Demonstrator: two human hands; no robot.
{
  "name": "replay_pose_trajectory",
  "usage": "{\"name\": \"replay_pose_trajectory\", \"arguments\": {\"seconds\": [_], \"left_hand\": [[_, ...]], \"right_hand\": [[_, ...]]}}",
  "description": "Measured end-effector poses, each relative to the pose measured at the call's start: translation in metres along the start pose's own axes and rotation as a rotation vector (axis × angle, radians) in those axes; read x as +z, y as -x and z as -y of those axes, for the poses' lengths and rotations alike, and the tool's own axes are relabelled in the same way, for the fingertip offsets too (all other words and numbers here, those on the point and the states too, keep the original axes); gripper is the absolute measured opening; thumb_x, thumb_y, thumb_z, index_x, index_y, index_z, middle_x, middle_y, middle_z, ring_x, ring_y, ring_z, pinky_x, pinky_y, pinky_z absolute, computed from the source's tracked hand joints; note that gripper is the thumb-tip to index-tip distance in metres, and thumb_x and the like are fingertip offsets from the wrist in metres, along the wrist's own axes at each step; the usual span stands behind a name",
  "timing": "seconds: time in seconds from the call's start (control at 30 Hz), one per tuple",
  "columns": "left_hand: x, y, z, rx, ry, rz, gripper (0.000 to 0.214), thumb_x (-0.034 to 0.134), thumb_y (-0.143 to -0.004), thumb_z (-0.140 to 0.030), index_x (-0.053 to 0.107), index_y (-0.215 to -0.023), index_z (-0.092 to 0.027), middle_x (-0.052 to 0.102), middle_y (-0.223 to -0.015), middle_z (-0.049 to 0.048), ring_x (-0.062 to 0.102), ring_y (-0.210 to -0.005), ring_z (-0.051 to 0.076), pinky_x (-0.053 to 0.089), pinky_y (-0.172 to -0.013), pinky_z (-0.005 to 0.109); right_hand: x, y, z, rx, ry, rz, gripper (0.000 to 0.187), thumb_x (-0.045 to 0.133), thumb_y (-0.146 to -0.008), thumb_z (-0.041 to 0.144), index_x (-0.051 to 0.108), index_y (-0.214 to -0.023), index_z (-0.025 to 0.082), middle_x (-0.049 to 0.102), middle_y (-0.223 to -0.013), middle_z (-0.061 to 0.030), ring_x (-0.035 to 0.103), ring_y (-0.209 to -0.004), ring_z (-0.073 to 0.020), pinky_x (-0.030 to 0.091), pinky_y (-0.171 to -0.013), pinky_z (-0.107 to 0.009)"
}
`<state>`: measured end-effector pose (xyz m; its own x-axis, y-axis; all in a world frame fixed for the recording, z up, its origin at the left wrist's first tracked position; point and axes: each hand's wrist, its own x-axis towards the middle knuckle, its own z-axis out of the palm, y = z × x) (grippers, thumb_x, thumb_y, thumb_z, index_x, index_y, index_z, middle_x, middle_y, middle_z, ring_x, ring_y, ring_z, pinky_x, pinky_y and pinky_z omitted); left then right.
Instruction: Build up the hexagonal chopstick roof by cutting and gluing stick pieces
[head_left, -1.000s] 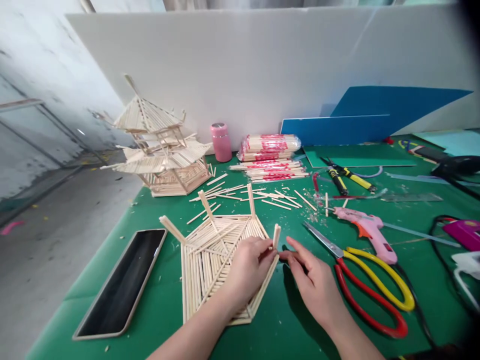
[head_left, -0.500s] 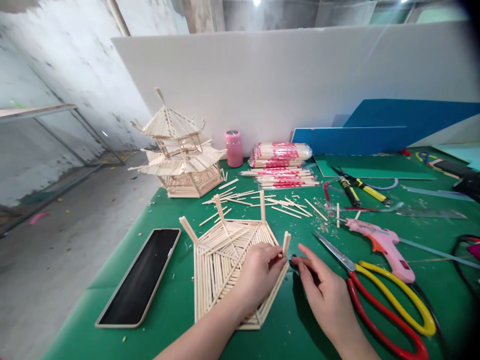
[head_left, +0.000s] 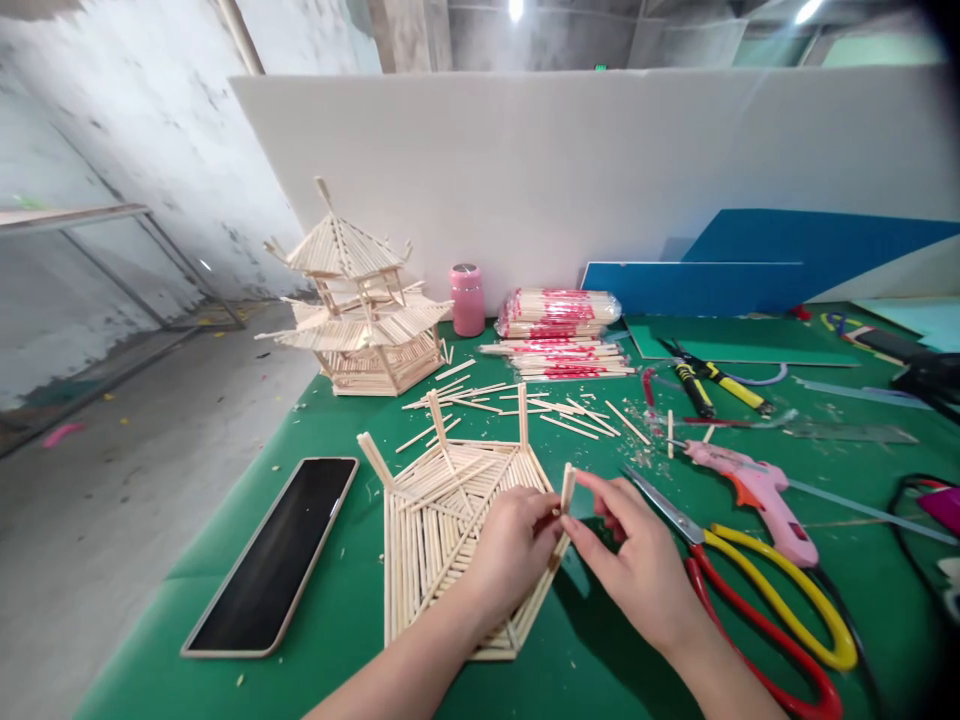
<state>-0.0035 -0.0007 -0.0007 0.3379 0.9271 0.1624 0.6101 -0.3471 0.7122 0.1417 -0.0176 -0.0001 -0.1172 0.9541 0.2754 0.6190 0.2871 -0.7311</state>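
A hexagonal base of wooden sticks [head_left: 424, 570] lies on the green table, with short posts standing at several of its corners. My left hand [head_left: 517, 545] reaches over the base and pinches the foot of the right corner's stick post [head_left: 568, 488]. From the other side, my right hand [head_left: 637, 555] touches the same post, its index finger near the top and its thumb near the foot. The post stands nearly upright. Part of its lower end is hidden by my fingers. Loose sticks [head_left: 450, 485] lie across the base's far left part.
A stick pagoda [head_left: 367, 325] stands at the back left, beside a pink flask [head_left: 468, 300] and bundled sticks [head_left: 559, 330]. On the right lie scissors [head_left: 750, 590], a pink glue gun [head_left: 757, 490] and pliers [head_left: 712, 380]. A phone [head_left: 274, 555] lies left of the base.
My right hand has moved left, and its index finger and thumb now meet the corner post. My left hand keeps its pinch at the foot. The view has shifted slightly.
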Motion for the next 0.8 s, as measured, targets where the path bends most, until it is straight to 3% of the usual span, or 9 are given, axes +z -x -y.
{"name": "replay_pose_trajectory", "arguments": {"seconds": [0.33, 0.8], "left_hand": [[-0.001, 0.0, -0.002, -0.012, 0.027, 0.0, 0.023, 0.045, -0.07, -0.005, 0.063, -0.075, -0.017, 0.06, -0.064, 0.0024, 0.053, -0.065, 0.015, 0.038, -0.061, 0.023], [0.0, 0.0, -0.001, 0.0, 0.026, -0.007, 0.018, 0.045, -0.073, -0.007, 0.061, -0.067, -0.016, 0.056, -0.059, 0.0017, 0.051, -0.06, 0.014, 0.036, -0.057, 0.022]], "right_hand": [[0.013, -0.005, -0.006, -0.058, -0.112, 0.009, 0.021, 0.047, -0.083, 0.026, 0.06, -0.098, 0.018, 0.053, -0.077, -0.004, 0.053, -0.07, -0.0159, 0.045, -0.063, -0.027], [0.013, -0.005, -0.003, -0.088, -0.217, -0.001, 0.016, 0.047, -0.083, 0.021, 0.061, -0.089, 0.018, 0.056, -0.081, -0.0054, 0.055, -0.075, -0.0166, 0.046, -0.067, -0.028]]}}
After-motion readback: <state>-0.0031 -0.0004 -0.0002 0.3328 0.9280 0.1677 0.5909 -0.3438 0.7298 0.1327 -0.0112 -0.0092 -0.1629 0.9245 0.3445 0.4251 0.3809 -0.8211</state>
